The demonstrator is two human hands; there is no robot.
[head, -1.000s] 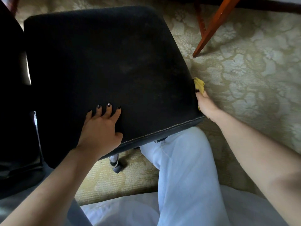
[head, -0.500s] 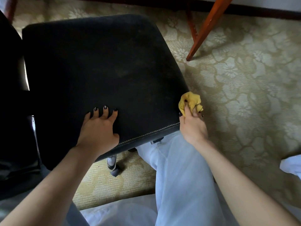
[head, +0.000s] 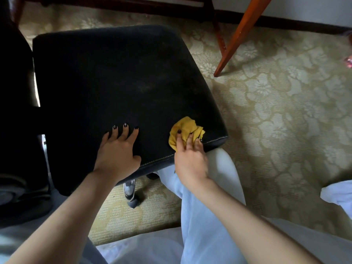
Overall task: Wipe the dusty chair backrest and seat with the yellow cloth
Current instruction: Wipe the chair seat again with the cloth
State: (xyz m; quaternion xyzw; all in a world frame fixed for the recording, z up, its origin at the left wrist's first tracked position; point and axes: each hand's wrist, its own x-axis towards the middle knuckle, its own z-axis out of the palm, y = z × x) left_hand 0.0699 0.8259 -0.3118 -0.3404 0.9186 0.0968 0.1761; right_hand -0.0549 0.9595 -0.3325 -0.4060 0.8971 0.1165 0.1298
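Yellow crumpled cloth has moved from the side edge onto the dusty black seat, near right corner, pinched by our right hand. Our left hand lies flat, fingers spread.

Most of the black seat lies bare, and its far half and middle are open to a sweep. Along the near edge the left hand rests flat with fingers spread. The right hand holds the bunched yellow cloth down at the near-right corner, with a bare strip of seat between the two hands. The dark backrest walls off the left side. The floor past the right edge is open as far as a slanted wooden leg beyond the far-right corner. A trouser knee sits under the near-right corner.
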